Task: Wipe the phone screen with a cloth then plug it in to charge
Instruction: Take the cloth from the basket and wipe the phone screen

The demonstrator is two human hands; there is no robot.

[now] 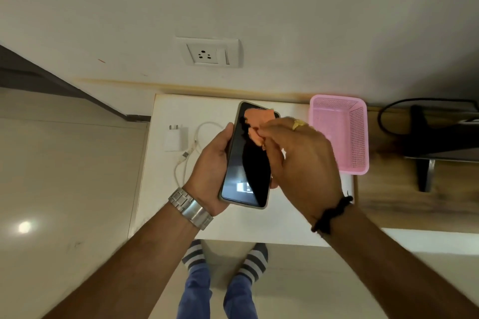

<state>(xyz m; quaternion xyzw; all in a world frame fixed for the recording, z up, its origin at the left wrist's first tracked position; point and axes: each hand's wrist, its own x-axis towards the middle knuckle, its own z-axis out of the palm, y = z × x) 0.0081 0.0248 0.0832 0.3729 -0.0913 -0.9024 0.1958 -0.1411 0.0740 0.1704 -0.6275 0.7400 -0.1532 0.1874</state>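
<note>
My left hand [212, 163] grips a black phone [246, 163] by its left edge, screen up, above a small white table [233, 225]. My right hand [300, 163] pinches an orange cloth [256, 122] and presses it against the upper part of the dark screen. A white charger adapter [175, 137] lies on the table's left side. Beside it, a white cable [194, 147] curls, partly hidden under my left hand. A white wall socket [210, 52] sits on the wall above the table.
A pink plastic basket [359, 134] stands at the table's back right corner. To the right is a wooden surface [388, 194] with a dark stand [425, 147] and a black cord. My feet in striped socks are below the table's front edge.
</note>
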